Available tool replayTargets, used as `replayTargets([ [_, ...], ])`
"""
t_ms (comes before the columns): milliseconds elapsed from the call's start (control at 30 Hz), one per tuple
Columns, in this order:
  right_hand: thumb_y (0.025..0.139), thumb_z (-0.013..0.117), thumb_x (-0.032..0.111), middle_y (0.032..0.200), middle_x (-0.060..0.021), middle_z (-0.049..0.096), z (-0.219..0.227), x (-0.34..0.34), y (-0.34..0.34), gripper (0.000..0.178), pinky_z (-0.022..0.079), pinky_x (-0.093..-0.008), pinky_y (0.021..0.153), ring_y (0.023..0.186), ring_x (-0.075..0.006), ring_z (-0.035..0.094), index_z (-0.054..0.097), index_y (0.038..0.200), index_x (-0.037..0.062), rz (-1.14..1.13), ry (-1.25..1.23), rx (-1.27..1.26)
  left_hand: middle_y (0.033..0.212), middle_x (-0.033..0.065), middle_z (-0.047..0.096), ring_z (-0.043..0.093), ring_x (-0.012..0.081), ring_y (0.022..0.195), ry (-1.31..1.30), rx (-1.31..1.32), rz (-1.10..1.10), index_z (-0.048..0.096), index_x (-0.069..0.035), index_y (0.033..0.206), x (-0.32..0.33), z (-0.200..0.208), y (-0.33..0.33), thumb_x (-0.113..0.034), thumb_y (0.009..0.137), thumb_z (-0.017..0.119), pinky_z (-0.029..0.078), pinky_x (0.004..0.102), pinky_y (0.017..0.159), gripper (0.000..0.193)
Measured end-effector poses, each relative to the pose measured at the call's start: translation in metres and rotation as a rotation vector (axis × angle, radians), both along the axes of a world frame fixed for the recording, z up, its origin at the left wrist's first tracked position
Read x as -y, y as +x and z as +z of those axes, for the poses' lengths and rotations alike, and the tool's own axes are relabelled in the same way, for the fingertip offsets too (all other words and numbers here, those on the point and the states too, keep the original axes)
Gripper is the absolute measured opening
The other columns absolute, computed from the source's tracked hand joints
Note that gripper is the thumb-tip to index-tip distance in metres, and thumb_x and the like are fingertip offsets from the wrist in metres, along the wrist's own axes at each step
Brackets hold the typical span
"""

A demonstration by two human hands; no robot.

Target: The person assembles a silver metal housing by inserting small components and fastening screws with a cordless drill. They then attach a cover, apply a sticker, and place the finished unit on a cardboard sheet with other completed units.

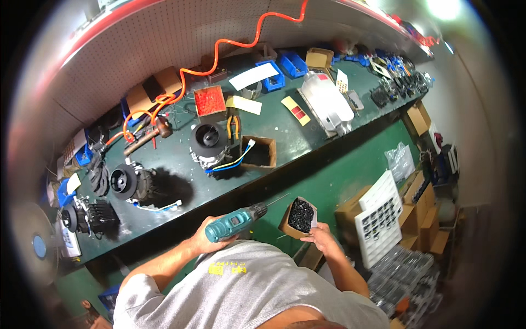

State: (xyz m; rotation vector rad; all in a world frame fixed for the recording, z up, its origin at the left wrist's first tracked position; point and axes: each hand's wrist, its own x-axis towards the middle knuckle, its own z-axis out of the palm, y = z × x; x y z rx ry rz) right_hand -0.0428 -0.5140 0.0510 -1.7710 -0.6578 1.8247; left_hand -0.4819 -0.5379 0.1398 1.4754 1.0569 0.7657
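My left hand (pixel 204 234) grips a teal cordless drill (pixel 236 221) with its long bit pointing right, just below the front edge of the green bench (pixel 307 140). My right hand (pixel 323 237) holds a small cardboard box (pixel 298 216) filled with small black parts, close to my chest. The drill's bit tip ends near that box. On the bench ahead stand three electric motors: one upright (pixel 208 143) with blue, yellow and white wires, one on its side (pixel 131 182), and one at the far left (pixel 87 216).
An open brown box (pixel 258 152), a red-topped box (pixel 210 101), pliers (pixel 234 125), a hammer (pixel 148 138) and a coiled orange hose (pixel 219 49) lie on the bench. Blue bins (pixel 293 64) line the back. White trays (pixel 381 216) and cartons (pixel 424 219) stand at right.
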Motion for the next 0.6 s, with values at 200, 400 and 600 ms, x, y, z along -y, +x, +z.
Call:
replayTargets([
  [200, 0.084, 0.046, -0.004, 0.094, -0.0114, 0.068, -0.01, -0.152, 0.015, 0.028, 0.066, -0.0473, 0.073, 0.078, -0.0231, 0.07, 0.065, 0.105, -0.0072, 0.143, 0.087, -0.01, 0.082, 0.0108, 0.07, 0.068, 0.0224, 0.07, 0.11, 0.096, 0.097, 0.07, -0.002, 0.094, -0.113, 0.039, 0.048, -0.01, 0.084, 0.077, 0.056, 0.0351, 0.069, 0.015],
  [400, 0.088, 0.045, -0.007, 0.102, -0.0143, 0.071, -0.075, -0.334, 0.003, 0.033, 0.067, -0.0443, 0.065, 0.085, -0.0299, 0.073, 0.066, 0.113, -0.0069, 0.273, 0.111, 0.042, 0.088, 0.0135, 0.068, 0.068, 0.0295, 0.074, 0.222, -0.055, 0.107, 0.068, -0.002, 0.093, -0.177, 0.052, 0.063, -0.005, 0.081, 0.076, 0.054, 0.0384, 0.069, 0.015],
  [600, 0.088, 0.046, -0.005, 0.1, -0.014, 0.07, -0.083, -0.491, -0.087, 0.033, 0.066, -0.0418, 0.066, 0.083, -0.0286, 0.071, 0.067, 0.113, -0.0047, 0.524, 0.197, 0.114, 0.08, 0.01, 0.068, 0.066, 0.0224, 0.068, 0.065, -0.266, 0.531, 0.067, -0.004, 0.091, -0.2, 0.069, 0.116, -0.006, 0.082, 0.074, 0.053, 0.0369, 0.065, 0.012],
])
